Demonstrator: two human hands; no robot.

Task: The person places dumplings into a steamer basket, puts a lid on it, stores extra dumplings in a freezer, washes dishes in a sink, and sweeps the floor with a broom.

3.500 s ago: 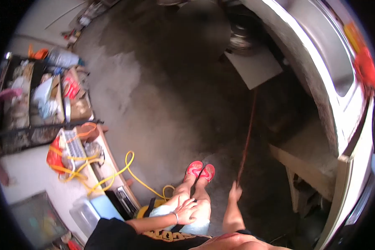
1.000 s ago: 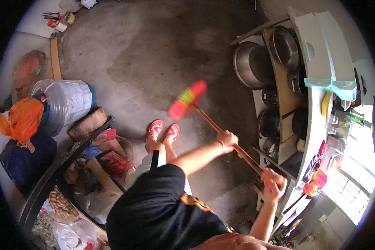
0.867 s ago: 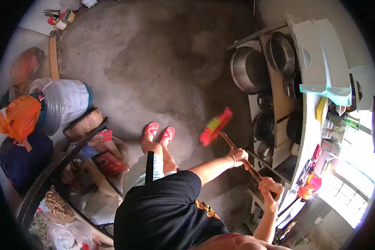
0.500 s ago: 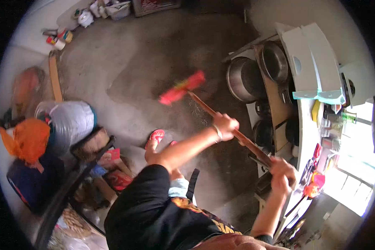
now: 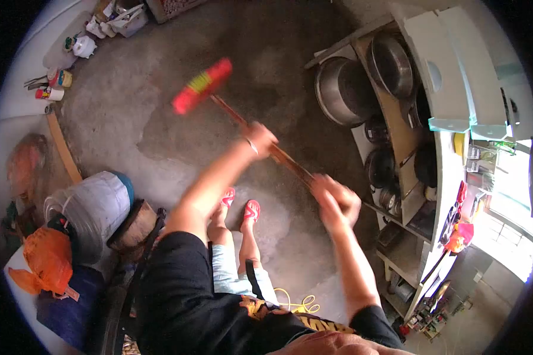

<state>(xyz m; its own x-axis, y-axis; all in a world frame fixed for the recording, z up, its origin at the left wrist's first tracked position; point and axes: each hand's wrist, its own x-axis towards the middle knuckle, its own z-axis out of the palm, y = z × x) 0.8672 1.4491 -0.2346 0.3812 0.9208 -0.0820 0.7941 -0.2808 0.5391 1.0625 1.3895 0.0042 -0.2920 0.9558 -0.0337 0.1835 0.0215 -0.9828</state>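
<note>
A broom with a red head (image 5: 202,86) and a yellow patch on it stretches out ahead of me over the grey floor. Its wooden handle (image 5: 291,164) slants down toward my right side. My left hand (image 5: 259,141) is closed around the handle at the part nearer the head. Farther back, my right hand (image 5: 336,200) grips the handle close to its upper end. Both hands are slightly smeared by motion. My feet in red sandals (image 5: 251,211) stand on the floor below my arms.
Metal pots (image 5: 343,92) and pans fill a wooden shelf (image 5: 397,139) on the right. At left lie a large clear plastic container (image 5: 89,207) and an orange bag (image 5: 46,260). Jars and tins (image 5: 53,86) line the far left wall. A yellow cord (image 5: 302,306) lies near my legs.
The broom head has swung to the left and farther away from me. Both hands have moved left with the handle, still holding it. The view has shifted, and both feet now show.
</note>
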